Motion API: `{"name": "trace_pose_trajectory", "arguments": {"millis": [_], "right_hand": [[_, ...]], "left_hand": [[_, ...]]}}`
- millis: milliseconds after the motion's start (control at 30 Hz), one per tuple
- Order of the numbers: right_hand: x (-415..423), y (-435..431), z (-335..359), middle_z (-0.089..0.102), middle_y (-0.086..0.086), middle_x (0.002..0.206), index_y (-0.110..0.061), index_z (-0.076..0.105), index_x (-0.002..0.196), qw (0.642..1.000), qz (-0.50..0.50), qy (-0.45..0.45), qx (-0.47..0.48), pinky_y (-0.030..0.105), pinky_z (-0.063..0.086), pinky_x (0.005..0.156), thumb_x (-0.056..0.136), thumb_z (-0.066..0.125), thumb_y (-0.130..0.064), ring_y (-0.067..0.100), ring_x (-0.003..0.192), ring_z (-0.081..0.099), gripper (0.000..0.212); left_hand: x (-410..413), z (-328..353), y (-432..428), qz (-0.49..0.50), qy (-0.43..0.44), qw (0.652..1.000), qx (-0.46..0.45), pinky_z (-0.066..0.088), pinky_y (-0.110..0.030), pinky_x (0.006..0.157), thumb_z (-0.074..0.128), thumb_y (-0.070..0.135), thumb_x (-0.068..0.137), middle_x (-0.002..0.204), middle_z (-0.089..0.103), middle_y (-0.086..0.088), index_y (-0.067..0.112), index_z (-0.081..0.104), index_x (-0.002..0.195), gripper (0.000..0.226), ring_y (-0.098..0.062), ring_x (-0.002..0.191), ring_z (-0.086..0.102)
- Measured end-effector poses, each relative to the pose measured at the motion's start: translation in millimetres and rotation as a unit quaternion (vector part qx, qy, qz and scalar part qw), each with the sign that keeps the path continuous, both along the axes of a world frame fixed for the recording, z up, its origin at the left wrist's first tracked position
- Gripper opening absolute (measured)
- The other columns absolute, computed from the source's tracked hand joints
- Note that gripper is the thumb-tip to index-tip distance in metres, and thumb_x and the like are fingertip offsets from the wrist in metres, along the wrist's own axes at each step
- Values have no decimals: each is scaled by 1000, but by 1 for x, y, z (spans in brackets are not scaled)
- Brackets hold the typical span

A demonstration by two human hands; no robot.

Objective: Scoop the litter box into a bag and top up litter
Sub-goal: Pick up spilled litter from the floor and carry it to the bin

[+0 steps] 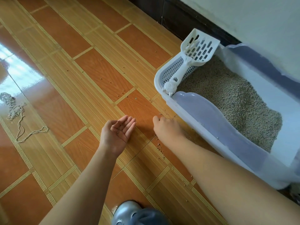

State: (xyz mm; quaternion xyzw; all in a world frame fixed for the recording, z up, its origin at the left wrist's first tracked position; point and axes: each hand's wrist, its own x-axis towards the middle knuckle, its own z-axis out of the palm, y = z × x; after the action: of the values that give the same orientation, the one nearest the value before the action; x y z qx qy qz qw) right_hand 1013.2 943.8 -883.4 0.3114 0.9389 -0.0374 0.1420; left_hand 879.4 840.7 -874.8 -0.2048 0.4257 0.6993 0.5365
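Observation:
A white and lavender litter box (203, 117) stands on the floor at the right, filled with beige litter (232, 98). A white slotted scoop (194, 52) rests on the box's grated step at its far corner. Spilled litter grains (159, 146) lie scattered on the tiles beside the box. My left hand (117, 133) is held palm up and cupped, with a few grains in it. My right hand (167, 126) is palm down on the floor next to the box, fingers curled over grains. No bag is in view.
A tangled length of pale string (17, 117) lies on the floor at the left. A grey shoe (129, 213) shows at the bottom edge. A dark skirting and white wall (243, 17) run behind the box. Orange and wood-pattern tiles cover the floor.

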Motion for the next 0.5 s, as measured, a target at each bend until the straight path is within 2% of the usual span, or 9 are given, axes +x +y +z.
{"name": "trace_pose_trajectory", "arguments": {"millis": [67, 200, 233, 267, 300, 333, 367, 433, 500], "right_hand": [[8, -4, 3, 59, 12, 97, -6, 43, 106, 1000, 14, -5, -13, 25, 28, 44, 90, 39, 2, 22, 66, 47, 19], [27, -9, 1, 56, 10, 88, -6, 44, 105, 997, 66, -17, -25, 23, 17, 40, 92, 39, -1, 21, 63, 42, 15], [31, -8, -1, 59, 9, 83, -6, 47, 99, 996, 81, -34, -24, 22, 15, 38, 91, 47, -6, 20, 58, 42, 8], [33, -8, 1, 59, 6, 71, -8, 52, 89, 996, 81, -39, -21, 19, 11, 36, 85, 61, -11, 18, 49, 40, 10], [37, -7, 3, 53, 2, 56, -10, 54, 77, 997, 68, -25, -6, 14, 9, 35, 74, 74, -15, 15, 39, 36, 21], [40, -5, 4, 46, -1, 49, -11, 54, 72, 999, 39, 3, 12, 12, 9, 35, 70, 78, -20, 14, 34, 34, 26], [45, -3, 4, 43, -1, 53, -10, 55, 77, 1000, 16, 19, 1, 14, 12, 35, 79, 71, -25, 15, 36, 36, 22], [56, 1, 1, 52, 3, 75, -7, 51, 101, 999, -21, 45, 11, 18, 17, 39, 100, 37, -30, 18, 58, 51, 28], [65, 3, -2, 60, 6, 95, -6, 47, 111, 997, -45, 60, 29, 17, 19, 42, 102, 22, -34, 20, 79, 60, 39]], "left_hand": [[1, -1, 0, -1, -3, 1000, 0, 60, -35, 74, 36, 11, 89, 81, 73, -17, -5, 62, 93, 31, -29, 82, 73], [5, -2, 1, -9, -5, 1000, -2, 59, -36, 77, 36, 10, 90, 83, 73, -17, -5, 63, 93, 31, -29, 83, 73], [7, -2, 1, -12, -5, 1000, -3, 59, -36, 78, 36, 10, 89, 84, 73, -17, -5, 63, 93, 31, -29, 84, 73], [8, -2, 2, -14, -6, 1000, -3, 59, -36, 79, 36, 10, 89, 85, 73, -17, -5, 63, 94, 31, -29, 84, 72], [10, -3, 2, -16, -7, 1000, -3, 58, -37, 79, 36, 10, 89, 86, 73, -18, -5, 63, 94, 31, -30, 85, 72], [12, -3, 2, -17, -7, 1000, -2, 58, -38, 80, 36, 10, 89, 87, 73, -18, -5, 63, 94, 31, -30, 86, 72], [12, -3, 3, -17, -7, 1000, -2, 58, -38, 81, 36, 10, 89, 88, 73, -19, -5, 63, 94, 32, -31, 86, 72], [13, -3, 1, -16, -6, 1000, -4, 58, -38, 81, 36, 11, 90, 88, 73, -19, -5, 63, 93, 32, -30, 85, 72], [13, -3, -1, -13, -5, 1000, -6, 58, -38, 80, 36, 11, 90, 88, 73, -18, -5, 63, 94, 32, -30, 86, 72]]}}
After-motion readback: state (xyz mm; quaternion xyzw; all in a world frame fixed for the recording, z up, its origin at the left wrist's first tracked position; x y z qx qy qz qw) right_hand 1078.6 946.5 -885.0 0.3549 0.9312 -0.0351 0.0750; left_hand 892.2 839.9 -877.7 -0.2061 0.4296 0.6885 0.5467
